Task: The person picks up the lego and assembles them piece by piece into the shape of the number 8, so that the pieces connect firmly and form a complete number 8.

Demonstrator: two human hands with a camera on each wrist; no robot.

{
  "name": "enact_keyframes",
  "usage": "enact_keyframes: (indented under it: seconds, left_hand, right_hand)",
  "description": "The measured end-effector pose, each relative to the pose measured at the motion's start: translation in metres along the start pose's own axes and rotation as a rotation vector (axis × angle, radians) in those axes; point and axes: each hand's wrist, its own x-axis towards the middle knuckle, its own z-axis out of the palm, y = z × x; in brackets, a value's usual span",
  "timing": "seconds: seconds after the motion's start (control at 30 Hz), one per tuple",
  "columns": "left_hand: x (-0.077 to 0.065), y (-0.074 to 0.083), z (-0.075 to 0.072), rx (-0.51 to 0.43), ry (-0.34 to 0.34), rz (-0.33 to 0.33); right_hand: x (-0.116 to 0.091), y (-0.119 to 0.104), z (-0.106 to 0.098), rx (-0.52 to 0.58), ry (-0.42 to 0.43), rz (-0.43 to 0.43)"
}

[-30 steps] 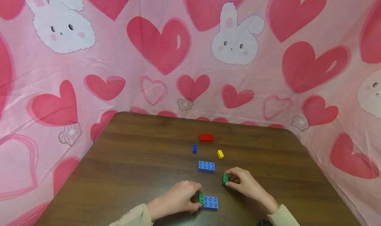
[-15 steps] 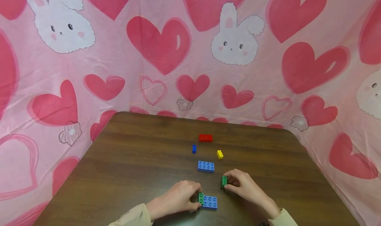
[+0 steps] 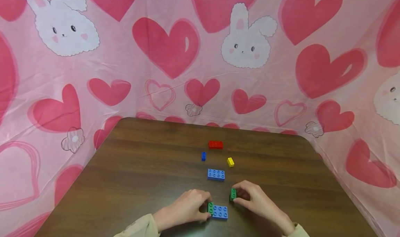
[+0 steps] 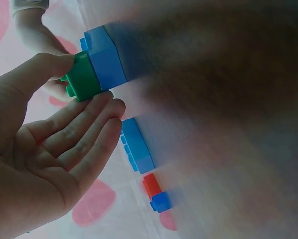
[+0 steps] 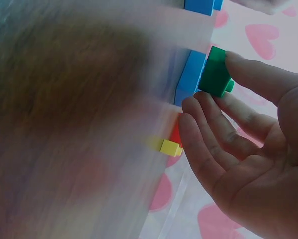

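Note:
Between thumb and fingertips my left hand (image 3: 189,205) pinches a small green toy brick (image 4: 84,77). That brick sits on the left end of a larger light-blue brick (image 3: 221,212), whose other studs show bare to the right. My right hand (image 3: 257,199) pinches a second small green brick (image 3: 233,194), held above the table just behind and right of the light-blue brick, apart from it. In the right wrist view, the thumb presses one side of this green brick (image 5: 215,73) and fingertips the other, with a stud showing on top.
Beyond the hands on the brown table (image 3: 150,153) lie another light-blue brick (image 3: 216,174), a yellow brick (image 3: 230,162), a small dark-blue brick (image 3: 203,156) and a red brick (image 3: 216,145). A pink heart-and-bunny cloth (image 3: 175,101) hangs around the table.
My right hand has moved left and nearer to me with its green brick, toward the light-blue brick. The left hand has kept its pinch and place.

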Motion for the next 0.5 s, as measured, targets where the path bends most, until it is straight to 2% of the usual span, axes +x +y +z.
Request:
enact_keyframes:
  seconds: [0.1, 0.3, 0.5]
  left_hand:
    - [0.000, 0.000, 0.000, 0.004, 0.003, 0.002]
    - [0.000, -0.001, 0.000, 0.012, 0.012, 0.009]
    - [0.000, -0.001, 0.000, 0.023, 0.018, 0.009]
  right_hand:
    - [0.000, -0.003, 0.001, 0.004, -0.022, 0.020]
    - [0.000, -0.009, 0.001, 0.019, -0.087, 0.114]
    - [-0.004, -0.011, 0.004, 0.007, -0.080, 0.081]
